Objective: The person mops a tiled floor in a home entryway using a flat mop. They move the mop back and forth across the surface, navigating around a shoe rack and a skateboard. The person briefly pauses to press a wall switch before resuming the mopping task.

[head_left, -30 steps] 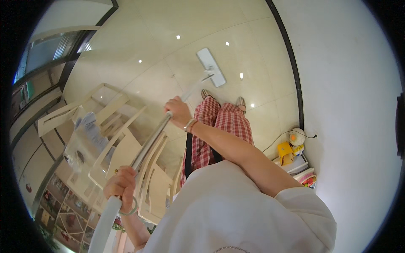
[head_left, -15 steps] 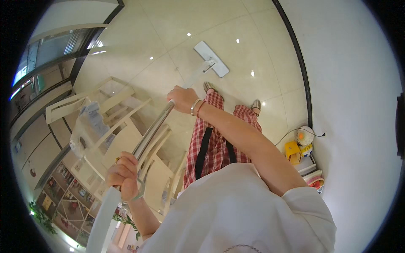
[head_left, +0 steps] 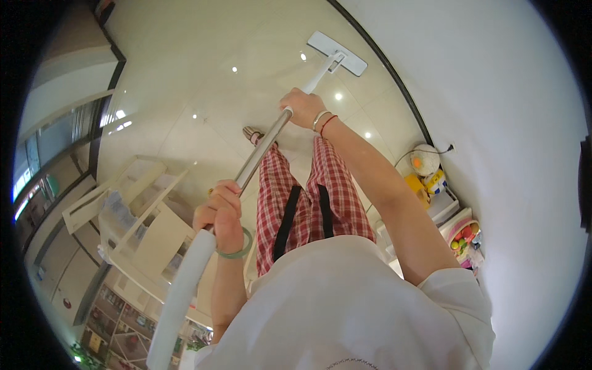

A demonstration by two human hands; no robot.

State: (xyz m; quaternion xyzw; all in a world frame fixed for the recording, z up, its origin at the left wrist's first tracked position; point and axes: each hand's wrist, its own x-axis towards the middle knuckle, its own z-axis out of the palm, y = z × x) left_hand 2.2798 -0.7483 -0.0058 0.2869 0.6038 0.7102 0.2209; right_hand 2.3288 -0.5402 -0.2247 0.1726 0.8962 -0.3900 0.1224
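Mop point(head_left: 271, 139) swung right; both hands' fingers point(head_left: 225, 197) grip handle.

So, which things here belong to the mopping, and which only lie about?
In use:
- flat mop
- left hand on its handle
- right hand on its handle

Lying about:
- white shelf unit
- toys by the wall

Single head-worn fisheye view, looked steeply down the person's front from close above the white shirt point(head_left: 345, 308). Faced forward over the tiled floor point(head_left: 185, 92) toward the white wall point(head_left: 493, 92) at right. Edges bent strongly; dark rim circled the frame.
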